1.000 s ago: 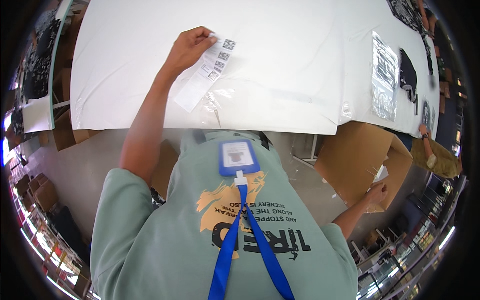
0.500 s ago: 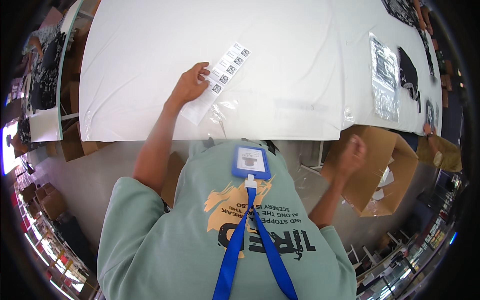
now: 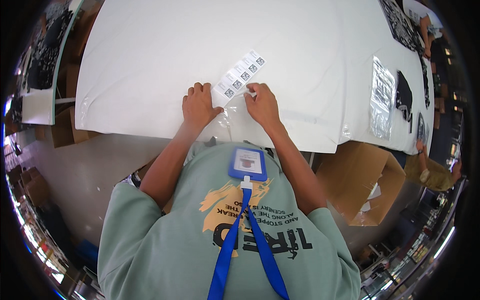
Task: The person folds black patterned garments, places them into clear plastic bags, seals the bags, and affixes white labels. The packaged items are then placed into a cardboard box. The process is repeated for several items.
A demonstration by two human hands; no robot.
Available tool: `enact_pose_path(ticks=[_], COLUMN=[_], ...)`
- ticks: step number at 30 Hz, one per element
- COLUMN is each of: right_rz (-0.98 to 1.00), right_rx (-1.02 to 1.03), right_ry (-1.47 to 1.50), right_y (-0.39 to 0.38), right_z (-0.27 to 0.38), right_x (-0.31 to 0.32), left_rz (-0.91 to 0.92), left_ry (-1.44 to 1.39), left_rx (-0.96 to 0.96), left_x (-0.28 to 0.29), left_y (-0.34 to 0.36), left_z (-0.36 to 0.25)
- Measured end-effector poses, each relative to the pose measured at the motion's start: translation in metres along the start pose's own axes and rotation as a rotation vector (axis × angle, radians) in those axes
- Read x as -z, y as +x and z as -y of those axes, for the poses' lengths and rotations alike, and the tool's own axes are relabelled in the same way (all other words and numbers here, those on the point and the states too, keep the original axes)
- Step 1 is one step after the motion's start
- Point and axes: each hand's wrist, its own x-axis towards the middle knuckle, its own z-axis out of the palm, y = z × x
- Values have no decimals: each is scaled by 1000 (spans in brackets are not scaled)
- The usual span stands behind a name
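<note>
A strip of white labels [image 3: 242,74] with black square codes lies slantwise on the white-covered table [image 3: 165,45], between my hands. My left hand [image 3: 199,106] rests at the strip's near left end, palm down, with fingers apart and the thumb stretched toward the strip. My right hand [image 3: 263,104] is beside the strip's right edge, its fingers bent and the thumb apart from the index finger. Nothing shows in its grasp. Just below the strip, a clear plastic piece [image 3: 223,120] shines near the table's front edge.
Clear plastic bags [image 3: 382,100] and a dark folded garment [image 3: 404,95] lie on the table at the right. An open cardboard box [image 3: 350,175] holding white scraps stands below the right corner. Another person's arm [image 3: 422,157] is at the far right.
My right hand has come from beside the box up onto the table by the strip. My left hand has moved down and right, and the strip has shifted slightly right.
</note>
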Motion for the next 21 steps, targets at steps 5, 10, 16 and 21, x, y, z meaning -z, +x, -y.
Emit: enact_pose_path(ticks=[5,10,16,21], right_rz=[48,100,59,73], right_rx=[-92,-211,-242,-214], right_ry=[-10,85,180,576], right_y=[17,10,7,-2], right_z=[1,11,16,15], right_x=[-19,-26,-25,-21], left_rz=[-67,-26,144,174], left_ry=[-36,-91,-365,-755], left_rx=[28,95,54,-132], left_x=[-11,-12,-11,-1], left_y=[-3,3,13,17], left_z=[0,1,15,24])
